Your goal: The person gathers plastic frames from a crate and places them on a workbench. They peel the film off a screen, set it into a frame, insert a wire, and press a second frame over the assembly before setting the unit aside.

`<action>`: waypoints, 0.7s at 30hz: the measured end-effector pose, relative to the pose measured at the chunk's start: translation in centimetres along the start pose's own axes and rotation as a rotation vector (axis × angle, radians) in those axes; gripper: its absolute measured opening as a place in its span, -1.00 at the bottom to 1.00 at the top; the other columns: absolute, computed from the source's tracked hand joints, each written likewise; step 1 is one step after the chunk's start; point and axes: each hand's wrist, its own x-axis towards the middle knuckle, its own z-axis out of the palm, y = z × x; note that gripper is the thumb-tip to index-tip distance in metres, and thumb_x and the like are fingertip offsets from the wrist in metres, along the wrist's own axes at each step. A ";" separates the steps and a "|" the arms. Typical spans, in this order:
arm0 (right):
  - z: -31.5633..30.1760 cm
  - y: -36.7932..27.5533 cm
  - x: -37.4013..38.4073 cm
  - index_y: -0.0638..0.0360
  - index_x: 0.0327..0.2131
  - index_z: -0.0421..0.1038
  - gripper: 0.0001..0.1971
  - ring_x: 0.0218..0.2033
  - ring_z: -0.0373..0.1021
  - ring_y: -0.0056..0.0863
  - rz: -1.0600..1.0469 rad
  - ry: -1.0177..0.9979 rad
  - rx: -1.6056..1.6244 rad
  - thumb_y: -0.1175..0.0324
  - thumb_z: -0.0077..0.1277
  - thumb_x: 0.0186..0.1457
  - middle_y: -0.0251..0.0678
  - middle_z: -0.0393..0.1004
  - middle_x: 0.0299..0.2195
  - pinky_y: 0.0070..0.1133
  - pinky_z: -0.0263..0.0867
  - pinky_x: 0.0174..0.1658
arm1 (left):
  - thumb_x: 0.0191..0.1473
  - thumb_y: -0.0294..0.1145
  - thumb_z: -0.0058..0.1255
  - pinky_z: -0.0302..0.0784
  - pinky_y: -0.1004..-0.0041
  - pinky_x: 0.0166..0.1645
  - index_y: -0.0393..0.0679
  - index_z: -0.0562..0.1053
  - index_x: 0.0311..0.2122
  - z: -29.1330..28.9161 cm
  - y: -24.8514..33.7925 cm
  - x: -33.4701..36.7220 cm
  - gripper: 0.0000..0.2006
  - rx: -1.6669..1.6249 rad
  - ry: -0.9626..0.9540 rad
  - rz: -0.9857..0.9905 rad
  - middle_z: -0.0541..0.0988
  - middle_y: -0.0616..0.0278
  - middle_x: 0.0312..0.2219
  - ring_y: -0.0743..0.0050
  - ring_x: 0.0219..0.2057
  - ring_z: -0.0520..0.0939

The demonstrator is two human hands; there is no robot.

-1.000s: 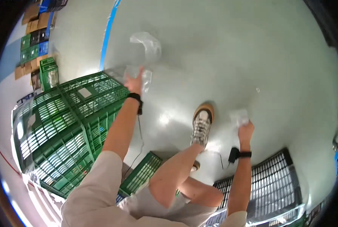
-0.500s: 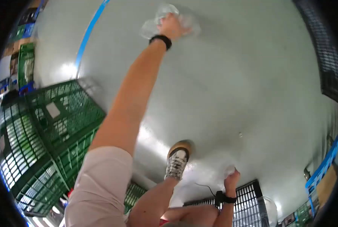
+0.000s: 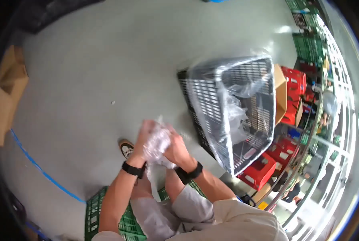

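Head view: crumpled wad of clear, shiny plastic film (image 3: pixel 157 143), one item

Wad: held between two bare hands, above a smooth grey floor (image 3: pixel 71 96) and in front of the person's body; edges partly blurred.
Left hand (image 3: pixel 145 134): fingers curled, gripping the wad from its left side; black band (image 3: pixel 133 169) at the wrist.
Right hand (image 3: pixel 177 148): fingers bent round the wad's right side, gripping it too; black band (image 3: pixel 196 170) at the wrist. Exact finger positions of both hands cannot be told.
Crate, dark grey, slotted plastic (image 3: pixel 205 96): to the right of the hands, apart from them; clear sheeting draped over its rim, more crumpled clear film (image 3: pixel 236 114) inside.
Brown cardboard box (image 3: pixel 281 90): just beyond the crate's right side.
Red plastic bins (image 3: pixel 259 172): several, right of the crate.
Green slotted plastic crate (image 3: pixel 94 209): lower edge, beside the left forearm.
Blue tape strip (image 3: pixel 47 173): on the floor at left, running diagonally.
Brown cardboard piece (image 3: pixel 10 98): far left.
Small pale scrap (image 3: pixel 113 103): on the floor, left of the hands.
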 end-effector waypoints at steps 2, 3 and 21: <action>-7.5 -0.8 -7.5 0.26 0.00 0.47 -0.58 0.09 0.43 -0.18 0.332 0.217 -0.002 0.52 0.08 -0.01 -0.09 0.52 0.02 -0.30 0.35 0.11 | 0.16 -0.24 0.20 0.55 0.33 -0.02 -0.16 0.27 0.22 9.0 7.4 -2.6 -0.42 -0.001 -0.098 -0.043 0.51 0.10 -0.06 0.35 -0.11 0.58; -10.5 0.6 -10.4 0.25 0.01 0.46 -0.58 0.06 0.44 -0.18 0.474 0.326 -0.043 0.51 0.05 0.01 -0.12 0.52 0.01 -0.31 0.36 0.09 | 0.13 -0.23 0.24 0.53 0.30 0.02 -0.15 0.17 0.29 12.9 11.1 -3.8 -0.29 -0.014 -0.147 -0.071 0.45 0.04 0.02 0.29 -0.05 0.55; -28.9 32.1 -9.2 0.11 0.24 0.19 -0.28 -0.02 0.49 -0.09 0.630 0.442 -0.111 0.20 0.27 0.04 0.01 0.54 -0.02 -0.30 0.39 0.03 | 0.32 -0.36 0.01 0.30 0.66 -0.46 -0.22 0.53 -0.09 23.8 15.5 17.8 -0.82 0.252 0.332 0.334 0.46 0.49 -0.47 0.79 -0.55 0.35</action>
